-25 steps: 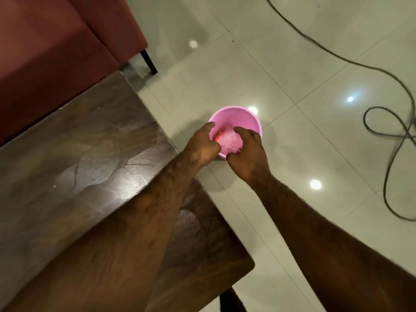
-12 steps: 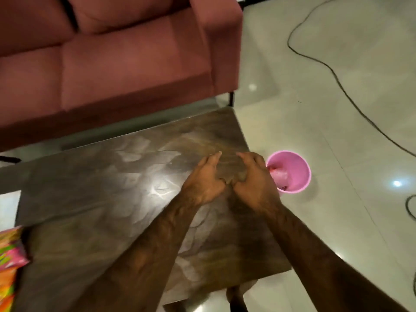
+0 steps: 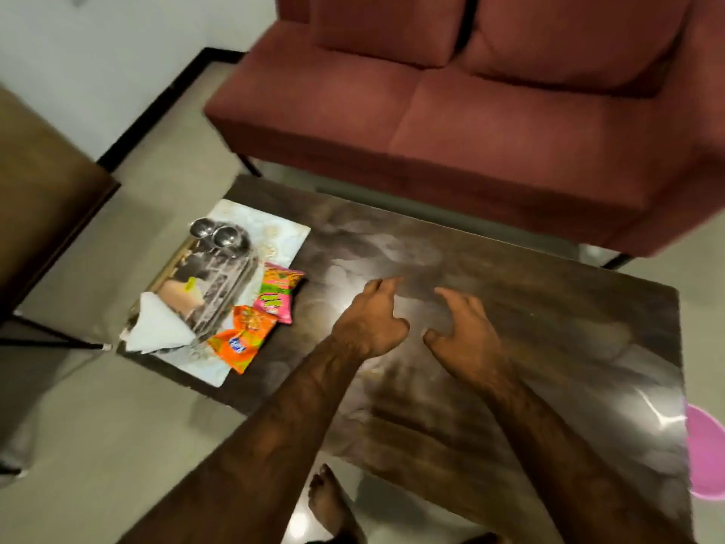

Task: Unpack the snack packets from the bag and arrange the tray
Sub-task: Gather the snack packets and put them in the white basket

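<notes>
Both my hands hover over the middle of the dark wooden table, holding nothing. My left hand has loosely curled fingers; my right hand has its fingers spread. At the table's left end lies a steel tray on a pale mat, with two small steel bowls at its far end and white folded paper at its near end. An orange snack packet and a pink-green snack packet lie beside the tray's right edge, well left of my left hand.
A maroon sofa runs along the table's far side. A pink bin sits on the floor past the table's right edge. A brown chair stands at the left. My bare foot is on the tiled floor near the table's front edge.
My hands left the pink bin, where they had pressed a wrapper down, and came back over the table, now apart. My view swung left, revealing the tray and packets.
</notes>
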Motion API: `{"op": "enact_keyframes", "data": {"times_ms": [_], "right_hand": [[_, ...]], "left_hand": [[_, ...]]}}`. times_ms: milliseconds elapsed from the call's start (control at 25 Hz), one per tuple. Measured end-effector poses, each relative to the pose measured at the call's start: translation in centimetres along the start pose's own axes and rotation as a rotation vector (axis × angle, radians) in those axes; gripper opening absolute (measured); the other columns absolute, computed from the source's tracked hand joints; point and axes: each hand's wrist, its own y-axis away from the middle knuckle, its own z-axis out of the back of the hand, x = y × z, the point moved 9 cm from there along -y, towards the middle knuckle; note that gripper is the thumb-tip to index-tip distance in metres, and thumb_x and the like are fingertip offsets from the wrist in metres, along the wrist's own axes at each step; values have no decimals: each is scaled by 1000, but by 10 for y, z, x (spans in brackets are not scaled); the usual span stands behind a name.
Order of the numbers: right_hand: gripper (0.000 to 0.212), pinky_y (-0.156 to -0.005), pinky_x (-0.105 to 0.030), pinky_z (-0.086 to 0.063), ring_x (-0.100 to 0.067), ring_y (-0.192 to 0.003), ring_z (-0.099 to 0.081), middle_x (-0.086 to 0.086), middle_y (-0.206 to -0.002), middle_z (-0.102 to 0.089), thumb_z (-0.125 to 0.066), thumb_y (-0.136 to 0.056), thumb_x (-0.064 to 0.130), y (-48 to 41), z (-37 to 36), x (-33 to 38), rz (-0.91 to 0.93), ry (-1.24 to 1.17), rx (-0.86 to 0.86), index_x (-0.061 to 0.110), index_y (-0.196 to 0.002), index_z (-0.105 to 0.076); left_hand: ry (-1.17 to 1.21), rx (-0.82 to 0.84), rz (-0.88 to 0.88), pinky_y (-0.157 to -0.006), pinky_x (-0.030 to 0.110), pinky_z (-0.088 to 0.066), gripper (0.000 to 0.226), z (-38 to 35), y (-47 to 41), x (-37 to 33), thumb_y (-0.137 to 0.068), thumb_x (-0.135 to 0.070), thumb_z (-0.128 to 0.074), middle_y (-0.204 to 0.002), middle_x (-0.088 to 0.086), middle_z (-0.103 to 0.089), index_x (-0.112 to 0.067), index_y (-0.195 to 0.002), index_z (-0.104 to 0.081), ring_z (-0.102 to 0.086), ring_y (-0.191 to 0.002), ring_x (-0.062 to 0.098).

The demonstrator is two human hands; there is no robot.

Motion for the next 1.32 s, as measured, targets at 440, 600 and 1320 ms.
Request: {"op": "enact_keyframes", "data": {"times_ms": [440,600,1320], "right_hand": [[67,-100,-26,-45,-25,-128,-60,2,-132,-50,-73,-86,16,-33,-224,204,158,56,272,29,-149,-52],[67,-109,-36,-48,-29,-131,-58,-6,-146,-50,-70,-88,19,-59,-268,233,161,73,340,28,-151,-49],[70,-114,-42,-46,-30,-141,-53,-8,-156,-49,-63,-93,10,-145,-388,216,8,293,462,21,-159,-41]], "left_hand": [[249,-122,309,-106,37,-43,67,150,50,263,-82,-28,-60,-146,11,-43,-22,-146,-40,-50,-132,30],[259,-134,393,-108,39,-44,71,166,42,318,-84,-21,-63,-149,12,-42,-19,-150,-36,-48,-133,30],[288,149,342,-68,25,-45,30,148,-66,432,-86,-16,-57,-98,-3,-63,-23,-115,-58,-62,-90,17]]}}
